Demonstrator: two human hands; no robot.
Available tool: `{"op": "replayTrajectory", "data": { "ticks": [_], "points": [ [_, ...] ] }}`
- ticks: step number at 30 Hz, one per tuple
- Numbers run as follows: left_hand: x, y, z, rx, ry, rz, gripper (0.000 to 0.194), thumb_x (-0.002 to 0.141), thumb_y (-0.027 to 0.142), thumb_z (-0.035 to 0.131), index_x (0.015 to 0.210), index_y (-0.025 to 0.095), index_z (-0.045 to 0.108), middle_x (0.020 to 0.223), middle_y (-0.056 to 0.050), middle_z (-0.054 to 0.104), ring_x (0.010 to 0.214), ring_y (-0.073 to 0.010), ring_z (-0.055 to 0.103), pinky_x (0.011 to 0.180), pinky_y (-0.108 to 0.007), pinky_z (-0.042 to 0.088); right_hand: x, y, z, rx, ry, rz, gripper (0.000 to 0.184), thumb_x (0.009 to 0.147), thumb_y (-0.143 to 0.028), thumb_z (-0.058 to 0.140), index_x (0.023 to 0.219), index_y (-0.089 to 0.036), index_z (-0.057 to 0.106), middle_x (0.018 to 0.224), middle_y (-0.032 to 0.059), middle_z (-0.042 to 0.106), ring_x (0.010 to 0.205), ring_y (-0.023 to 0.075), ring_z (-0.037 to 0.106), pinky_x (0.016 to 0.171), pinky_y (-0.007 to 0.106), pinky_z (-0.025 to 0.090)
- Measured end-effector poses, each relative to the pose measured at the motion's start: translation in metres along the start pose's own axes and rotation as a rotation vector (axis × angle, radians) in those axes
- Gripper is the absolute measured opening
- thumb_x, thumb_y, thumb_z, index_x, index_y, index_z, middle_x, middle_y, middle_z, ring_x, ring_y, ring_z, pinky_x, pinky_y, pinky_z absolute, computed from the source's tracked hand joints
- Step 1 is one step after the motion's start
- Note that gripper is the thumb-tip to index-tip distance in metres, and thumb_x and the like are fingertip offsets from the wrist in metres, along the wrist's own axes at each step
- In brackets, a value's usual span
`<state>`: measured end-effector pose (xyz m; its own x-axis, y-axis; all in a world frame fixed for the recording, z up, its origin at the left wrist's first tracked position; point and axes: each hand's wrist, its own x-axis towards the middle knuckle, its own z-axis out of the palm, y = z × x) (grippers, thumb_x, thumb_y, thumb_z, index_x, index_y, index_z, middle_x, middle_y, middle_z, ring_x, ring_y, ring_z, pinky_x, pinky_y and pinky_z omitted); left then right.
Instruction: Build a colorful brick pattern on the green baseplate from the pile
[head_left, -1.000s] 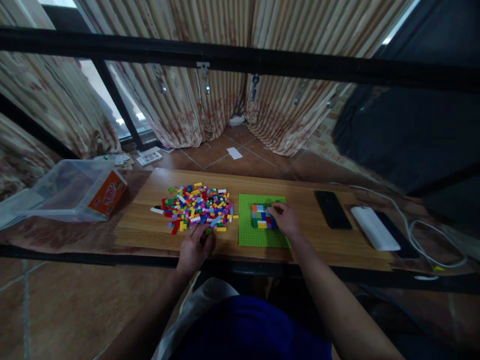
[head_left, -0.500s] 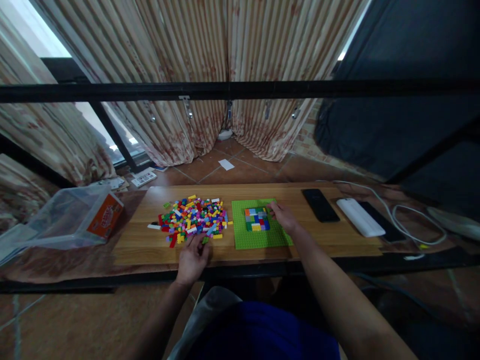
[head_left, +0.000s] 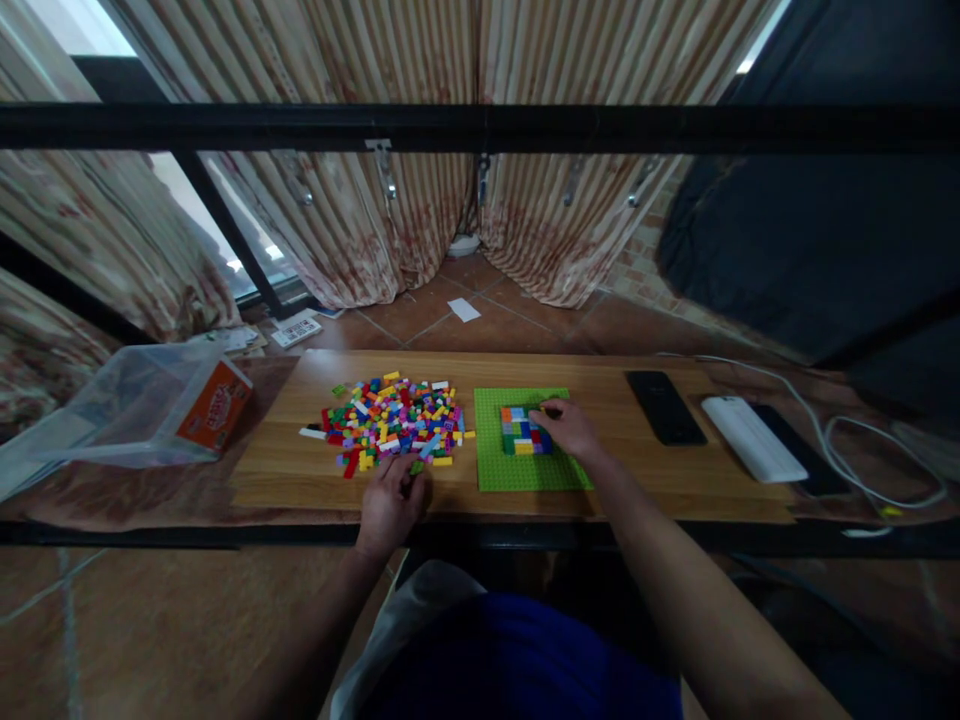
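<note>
The green baseplate is lying flat about midway along the wooden board, its near edge running close to the board's near edge and a wider strip of wood showing beyond its far edge. From my end I am seeing a flat block of coloured bricks sitting on it, with studded green showing on its left and near sides. The right hand is reaching in over the baseplate's right side, its fingertips drawing together at the block's far right corner; I cannot tell whether they are gripping a brick. The left hand is pinching a green brick between thumb and fingers at the near edge of the loose brick pile. That pile is spreading over the board's left half, one yellow brick lying right by the baseplate's left edge; I cannot tell if they are touching. To the right, wood is showing between the baseplate and the black phone, which is lying towards the board's far right corner. A white device is lying at the board's right edge, with a dark slab beside it and a white cable looping past. Beyond the left edge, a clear plastic bin is standing well apart from the hands.
</note>
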<state>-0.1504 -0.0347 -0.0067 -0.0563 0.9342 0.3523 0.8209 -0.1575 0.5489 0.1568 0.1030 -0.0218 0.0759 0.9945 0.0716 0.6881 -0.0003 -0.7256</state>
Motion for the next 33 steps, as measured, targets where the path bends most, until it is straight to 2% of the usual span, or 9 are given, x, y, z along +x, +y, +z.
{"op": "replayTrajectory", "data": {
  "ticks": [8,17,21,24,26,28,30,33],
  "points": [
    [-0.001,0.001,-0.001,-0.060,-0.029,-0.035,0.023,0.087,0.029,0.053,0.108,0.022,0.059,0.104,-0.006,0.064,0.094,-0.0200,0.063,0.081,-0.031,0.053,0.003,0.001,-0.001,-0.066,-0.004,-0.014,0.033,0.068,-0.049,0.067,0.084,-0.020,0.072,0.084,0.0072,0.065,0.082,0.0226,0.060,0.079,0.039,0.048],
    [-0.001,0.002,-0.002,-0.030,-0.046,-0.064,0.025,0.087,0.030,0.054,0.109,0.020,0.061,0.103,-0.007,0.064,0.089,-0.0192,0.064,0.077,-0.030,0.055,-0.007,-0.005,-0.001,-0.100,-0.036,-0.040,0.031,0.077,-0.048,0.060,0.089,-0.021,0.068,0.086,0.0056,0.061,0.080,0.0207,0.058,0.078,0.037,0.047],
    [-0.001,0.000,-0.001,-0.021,-0.033,-0.048,0.025,0.086,0.030,0.055,0.109,0.020,0.062,0.104,-0.008,0.064,0.093,-0.0206,0.064,0.080,-0.031,0.055,-0.007,-0.007,-0.006,-0.053,-0.056,-0.029,0.031,0.074,-0.048,0.062,0.089,-0.021,0.069,0.086,0.0052,0.062,0.077,0.0197,0.058,0.077,0.037,0.048],
    [0.000,-0.001,-0.001,-0.044,-0.022,-0.028,0.025,0.087,0.030,0.054,0.108,0.020,0.062,0.105,-0.008,0.064,0.095,-0.0212,0.064,0.084,-0.033,0.054,-0.006,-0.007,-0.013,0.083,-0.100,-0.022,0.036,0.077,-0.054,0.059,0.085,-0.021,0.070,0.086,0.0055,0.067,0.077,0.0200,0.060,0.076,0.036,0.048],
    [0.000,-0.002,-0.001,-0.084,-0.012,-0.015,0.024,0.087,0.029,0.053,0.107,0.020,0.062,0.104,-0.008,0.065,0.095,-0.0208,0.064,0.085,-0.034,0.054,-0.006,-0.005,-0.017,0.250,-0.104,0.045,0.043,0.081,-0.059,0.051,0.084,-0.021,0.070,0.089,0.0064,0.070,0.077,0.0195,0.061,0.072,0.033,0.048],
    [0.000,-0.004,-0.002,-0.125,0.001,-0.014,0.024,0.088,0.029,0.051,0.106,0.019,0.063,0.104,-0.008,0.065,0.096,-0.0205,0.063,0.086,-0.034,0.053,-0.007,-0.003,-0.019,0.438,-0.065,0.133,0.048,0.080,-0.064,0.049,0.084,-0.021,0.070,0.089,0.0071,0.071,0.075,0.0182,0.062,0.066,0.030,0.048],
    [-0.001,-0.006,-0.003,-0.166,0.021,-0.038,0.025,0.088,0.028,0.050,0.108,0.019,0.063,0.104,-0.009,0.065,0.097,-0.0207,0.063,0.088,-0.036,0.053,-0.010,-0.002,-0.020,0.581,-0.001,0.178,0.049,0.074,-0.066,0.055,0.083,-0.020,0.070,0.086,0.0070,0.071,0.072,0.0170,0.061,0.061,0.028,0.048],
    [-0.004,-0.009,-0.006,-0.233,0.062,-0.092,0.029,0.088,0.028,0.051,0.111,0.018,0.063,0.107,-0.010,0.065,0.101,-0.0217,0.062,0.091,-0.038,0.051,-0.018,-0.003,-0.021,0.658,0.095,0.193,0.051,0.069,-0.067,0.060,0.082,-0.018,0.068,0.079,0.0064,0.069,0.067,0.0161,0.060,0.059,0.028,0.048]
  ]
}}
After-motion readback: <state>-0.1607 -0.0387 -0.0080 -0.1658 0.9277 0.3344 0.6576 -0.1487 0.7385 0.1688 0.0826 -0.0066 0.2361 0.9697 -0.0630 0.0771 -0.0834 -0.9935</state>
